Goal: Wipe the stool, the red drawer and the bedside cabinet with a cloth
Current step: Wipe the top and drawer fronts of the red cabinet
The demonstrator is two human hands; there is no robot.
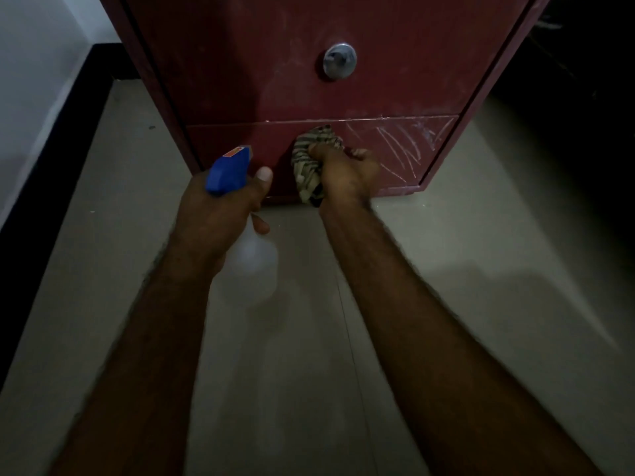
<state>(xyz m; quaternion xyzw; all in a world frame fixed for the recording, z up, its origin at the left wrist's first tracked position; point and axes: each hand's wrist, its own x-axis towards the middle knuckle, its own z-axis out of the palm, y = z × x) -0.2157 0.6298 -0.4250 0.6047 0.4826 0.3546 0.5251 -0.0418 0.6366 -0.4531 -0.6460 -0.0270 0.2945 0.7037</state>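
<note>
A dark red cabinet stands on the floor ahead, with a round metal knob on its upper front. Its low bottom panel carries pale scratch marks on the right. My right hand grips a bunched striped cloth and presses it against the middle of that bottom panel. My left hand holds a spray bottle by the neck; its blue trigger head points at the panel's left part and its translucent body hangs below my fingers.
Pale tiled floor spreads all around the cabinet. A white wall with a black skirting strip runs along the left. The area to the right of the cabinet is dark.
</note>
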